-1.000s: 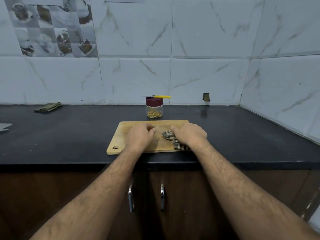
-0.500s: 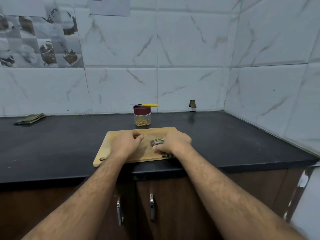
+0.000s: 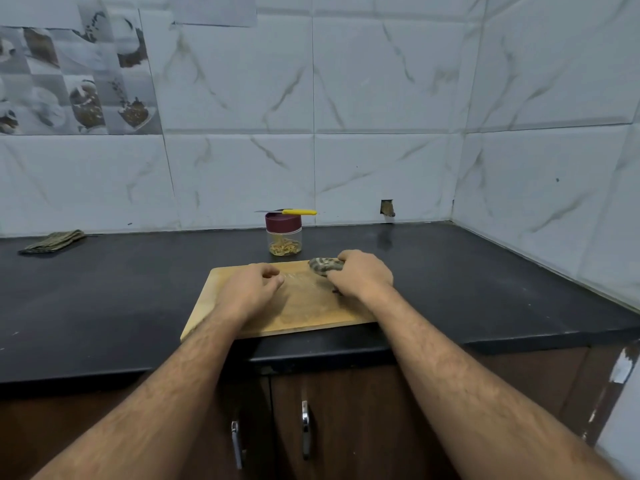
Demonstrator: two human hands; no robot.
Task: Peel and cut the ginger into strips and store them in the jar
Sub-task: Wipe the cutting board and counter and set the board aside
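A folded cloth (image 3: 52, 241) lies at the counter's (image 3: 138, 289) far left edge. The left hand (image 3: 250, 289) rests on the cutting board (image 3: 304, 313), fingers loosely curled, holding nothing. Just behind the board's far edge stands the jar (image 3: 284, 235), lid on, ginger strips (image 3: 284, 249) inside, a yellow-handled knife (image 3: 291, 212) lying crosswise on top. The right hand (image 3: 360, 275) grips a crumpled rag (image 3: 323, 264) at the board's far right corner, nearer the jar; nothing blocks it.

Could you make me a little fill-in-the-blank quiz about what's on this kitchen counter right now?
1. The knife with the yellow handle lies on top of the jar's ____.
2. The jar stands behind the wooden ____.
3. The crumpled cloth on the board is gripped by the person's ____ hand.
4. The folded cloth lies at the far ____ of the counter.

Missing words: lid; cutting board; right; left
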